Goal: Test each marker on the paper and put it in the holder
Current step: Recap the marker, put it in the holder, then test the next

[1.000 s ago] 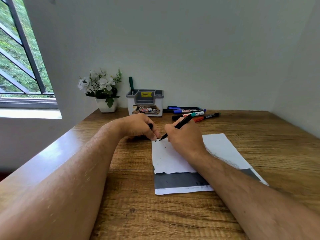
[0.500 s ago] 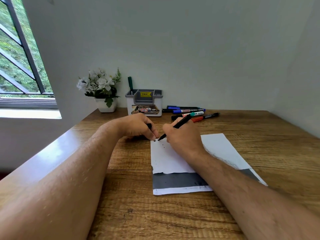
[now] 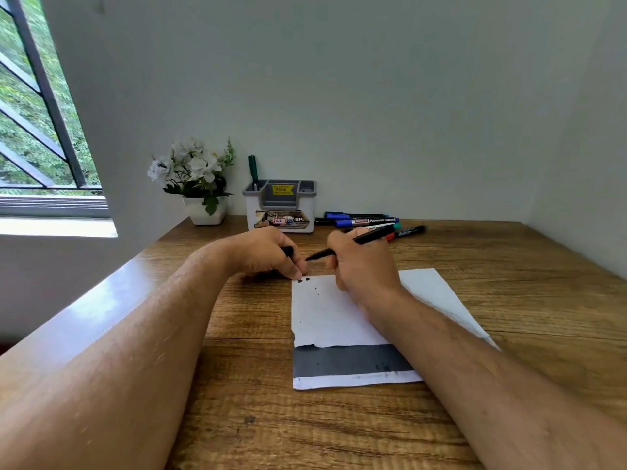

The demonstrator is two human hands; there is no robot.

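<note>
**Right hand lifting black marker tip clear of the test sheet**

Your right hand (image 3: 364, 266) is gripping a black marker (image 3: 353, 241), fingers curled round its barrel, and you are holding it tilted with the bare tip pointing left toward your other hand, just above the far left corner of the paper (image 3: 325, 313). Your left hand (image 3: 268, 254) is curling round a small black piece, most likely the marker's cap (image 3: 288, 251), though too little of it is showing to be sure; its fingertips are pressing down at the corner of the sheet. A few small black ink dots (image 3: 303, 280) are sitting on the white paper right beside those fingertips. The sheet is lying flat on the wooden desk (image 3: 509, 300), with a dark grey band (image 3: 346, 361) running across its near end, and your right forearm is crossing over it.

Beyond your hands, the white and grey holder (image 3: 280, 206) is standing against the wall with one green marker (image 3: 253, 171) standing upright in its left compartment. Just to the right of the holder, a cluster of loose markers (image 3: 366, 221) is lying on the desk, blue, teal, red and black among them. To the left of the holder, a white pot of white flowers (image 3: 193, 178) is sitting at the desk's far corner, near the barred window (image 3: 37, 113) with green foliage showing outside.
</note>
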